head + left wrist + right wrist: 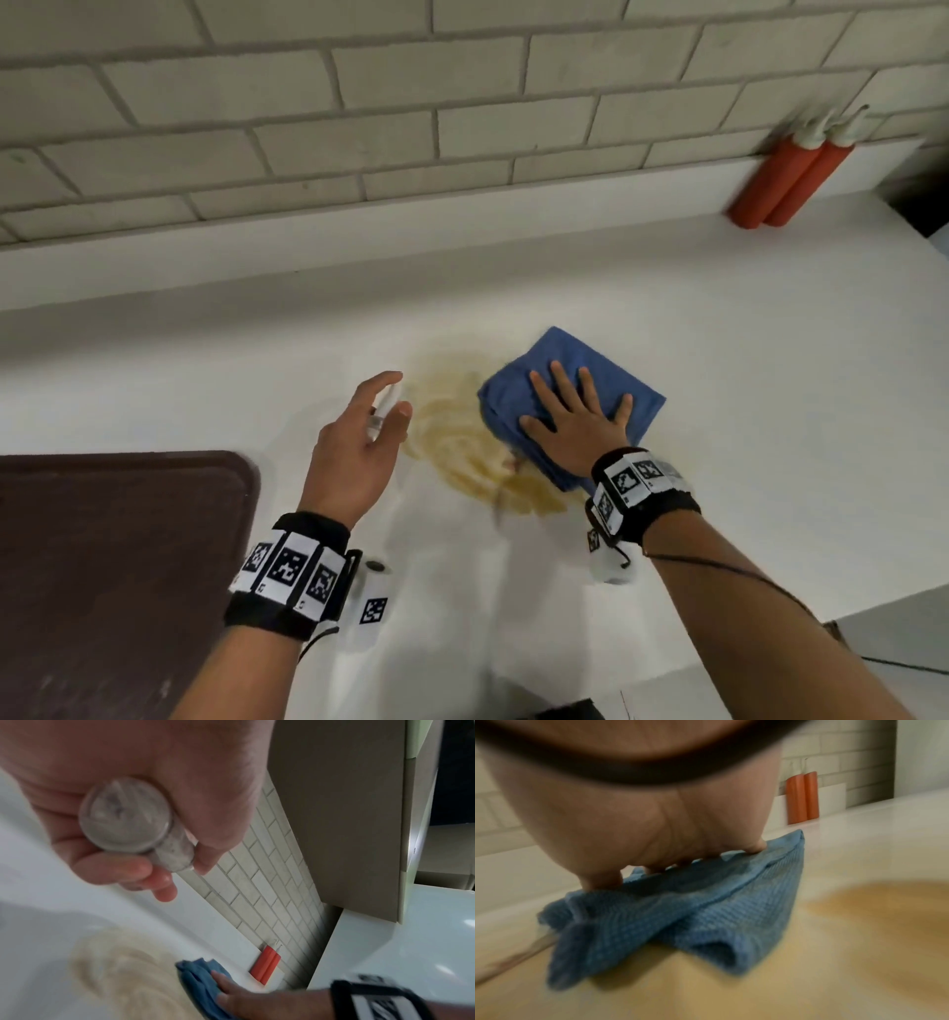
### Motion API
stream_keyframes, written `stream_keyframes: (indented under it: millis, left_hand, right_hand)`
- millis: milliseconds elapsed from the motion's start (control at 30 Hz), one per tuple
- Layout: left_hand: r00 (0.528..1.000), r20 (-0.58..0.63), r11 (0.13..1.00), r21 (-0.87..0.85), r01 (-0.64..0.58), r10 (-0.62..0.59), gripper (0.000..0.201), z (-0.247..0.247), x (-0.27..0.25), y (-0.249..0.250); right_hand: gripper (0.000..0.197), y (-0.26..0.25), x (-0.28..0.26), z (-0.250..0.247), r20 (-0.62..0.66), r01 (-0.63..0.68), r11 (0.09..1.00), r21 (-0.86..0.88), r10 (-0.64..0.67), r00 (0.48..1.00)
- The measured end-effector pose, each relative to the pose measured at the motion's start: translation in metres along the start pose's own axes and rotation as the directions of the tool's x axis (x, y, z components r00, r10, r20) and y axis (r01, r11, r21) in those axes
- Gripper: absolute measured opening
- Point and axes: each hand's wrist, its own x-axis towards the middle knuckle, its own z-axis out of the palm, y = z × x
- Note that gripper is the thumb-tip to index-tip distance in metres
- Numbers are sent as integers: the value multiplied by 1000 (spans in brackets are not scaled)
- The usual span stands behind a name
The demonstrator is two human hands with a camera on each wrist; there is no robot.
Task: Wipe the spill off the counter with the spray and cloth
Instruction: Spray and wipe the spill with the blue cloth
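A smeared yellow-brown spill (457,431) (123,973) (885,914) spreads over the white counter (719,360). My right hand (575,411) lies flat with spread fingers on a folded blue cloth (606,380) (197,981) (680,919), pressing it down at the spill's right edge. My left hand (369,421) hovers left of the spill and grips a small clear spray bottle (382,411) (136,821), fingers and thumb curled round it. Most of the bottle is hidden by the hand in the head view.
A dark brown tray or board (113,565) lies at the front left. Two orange bottles (791,180) (266,967) (802,797) stand at the back right against the tiled wall (359,128). The counter's edge drops off at the front right.
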Motion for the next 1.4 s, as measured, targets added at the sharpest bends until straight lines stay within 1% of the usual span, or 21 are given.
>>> stream_keyframes:
  millis: [100,167,233,333,433,500,600,667,733,800,933,1000,1033,1067,1100,1133,1167,1233,1300,1400]
  left_hand:
    - [999,40,1000,-19,-3,3,31,9,-2,4]
    - [998,57,1000,-30,-10,11,32,14,-6,8]
    - [998,60,1000,-20,-3,4,32,16,-9,10]
    - [1000,28,1000,-16,7,-6,32,11,-17,11]
    - [999,-35,999,-27,19,-19,32,1,-28,7]
    - [997,-69,999,-23,39,-41,31,-5,-35,3]
    - [991,-99,996,-8,93,-94,32,-10,-41,-2]
    - [987,-110,993,-11,116,-117,31,-9,-46,-1]
    - [985,-120,993,-15,120,-121,31,-5,-51,3]
    - [986,-123,993,-12,115,-116,31,2,-55,9]
    - [989,-115,995,-22,96,-98,30,25,-64,25]
    - [991,-103,996,-24,82,-85,31,40,-69,36]
    - [992,-98,997,-22,77,-79,31,48,-71,42]
    - [993,-92,997,-18,73,-74,31,55,-72,47]
    - [994,-87,997,-15,70,-71,31,62,-73,53]
    - [994,-84,997,-16,71,-72,31,69,-75,57]
    - [994,-83,997,-16,72,-73,30,74,-77,61]
    - [993,-86,997,-23,78,-80,30,82,-81,67]
    - [992,-91,996,-30,83,-86,30,87,-83,71]
    - [991,-97,995,-32,90,-93,29,92,-85,74]
  right_hand:
    - [73,5,-49,25,-32,-28,1000,-11,28,999]
    - [77,1,-61,33,-27,-54,998,-21,53,998]
    - [69,-6,-50,28,-20,-78,997,6,78,997]
    - [67,-22,-7,8,-19,-65,998,17,65,998]
    - [67,-54,37,-8,21,10,1000,-10,-10,1000]
    - [66,-82,45,-9,39,108,993,-44,-107,994]
    - [65,-105,26,7,39,284,950,-130,-281,959]
    - [64,-98,5,22,48,358,920,-161,-355,934]
    - [68,-77,-15,34,37,382,908,-170,-382,924]
    - [71,-47,-33,40,9,359,919,-160,-363,932]
    - [65,17,-60,37,-46,280,951,-128,-288,957]
    - [65,41,-68,29,-85,259,965,-50,-262,961]
    - [65,52,-70,24,-144,232,972,21,-227,963]
    - [64,62,-71,17,-227,187,979,86,-163,960]
    - [62,72,-71,10,-314,125,984,128,-80,946]
    - [60,82,-70,2,-368,58,988,147,0,930]
    - [59,91,-69,-4,-379,-3,989,150,60,923]
    - [58,106,-68,-11,-333,-80,990,115,115,936]
    - [52,114,-66,-12,-299,-104,992,75,122,946]
    - [38,119,-64,-14,-286,-90,990,105,117,951]
